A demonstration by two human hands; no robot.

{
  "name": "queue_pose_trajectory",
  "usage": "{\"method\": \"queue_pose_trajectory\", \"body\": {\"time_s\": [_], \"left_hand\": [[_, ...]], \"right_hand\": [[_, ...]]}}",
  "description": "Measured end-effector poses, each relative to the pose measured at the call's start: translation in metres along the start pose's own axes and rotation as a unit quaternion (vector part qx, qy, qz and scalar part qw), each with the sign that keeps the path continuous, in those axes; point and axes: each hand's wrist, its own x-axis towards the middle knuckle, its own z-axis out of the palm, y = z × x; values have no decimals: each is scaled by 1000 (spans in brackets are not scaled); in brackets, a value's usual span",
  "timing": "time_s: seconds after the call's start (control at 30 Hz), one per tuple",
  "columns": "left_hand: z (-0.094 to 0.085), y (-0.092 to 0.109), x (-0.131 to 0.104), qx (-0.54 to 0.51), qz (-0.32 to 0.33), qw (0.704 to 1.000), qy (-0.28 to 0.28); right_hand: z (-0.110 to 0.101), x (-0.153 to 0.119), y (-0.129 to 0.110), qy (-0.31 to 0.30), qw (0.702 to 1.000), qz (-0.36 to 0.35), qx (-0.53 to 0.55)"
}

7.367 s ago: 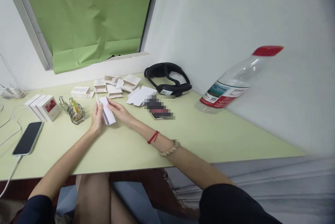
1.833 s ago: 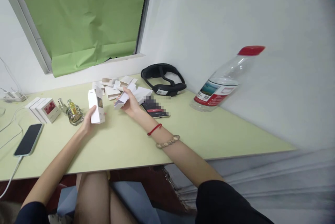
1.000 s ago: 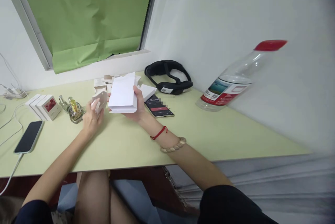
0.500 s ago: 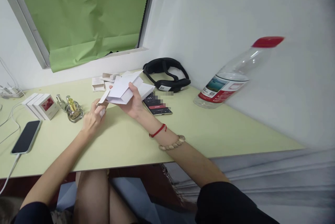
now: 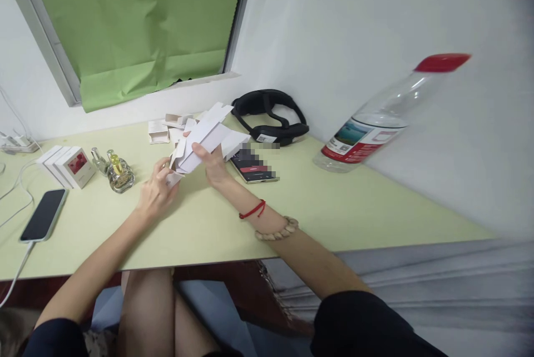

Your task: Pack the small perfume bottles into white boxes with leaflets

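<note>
"What's in the hands?"
"Right hand (image 5: pixel 214 167) clasps folded white card (image 5: pixel 206 137) above the worktop (image 5: pixel 258 234) — thumb on top. Left hand (image 5: pixel 156 193) pinches a white flap (image 5: pixel 174 179) at its lower end."
"And nearby?"
"Glass bottles (image 5: pixel 120 180) to the left — a lit phone (image 5: pixel 255 168) to the right."

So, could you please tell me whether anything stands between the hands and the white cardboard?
Nothing visible does: the left hand and right hand both grip the white cardboard. The lit phone lies beside the right hand, not between.
</note>
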Motion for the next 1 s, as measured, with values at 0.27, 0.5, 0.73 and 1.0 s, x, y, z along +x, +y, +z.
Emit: {"method": "queue_pose_trajectory", "body": {"time_s": [0.27, 0.5, 0.73, 1.0], "left_hand": [[-2, 2, -4, -9, -29, 998, -61], [1, 2, -7, -39, -54, 996, -62], [8, 1, -11, -114, -139, 983, -33], [5, -4, -7, -169, -224, 959, -30]], "right_hand": [[8, -12, -8, -29, 999, -12, -25], [-1, -11, -4, -65, 990, -85, -87], [-3, -11, -2, -122, 956, -171, -204], [-2, -10, 3, -135, 948, -160, -238]]}}
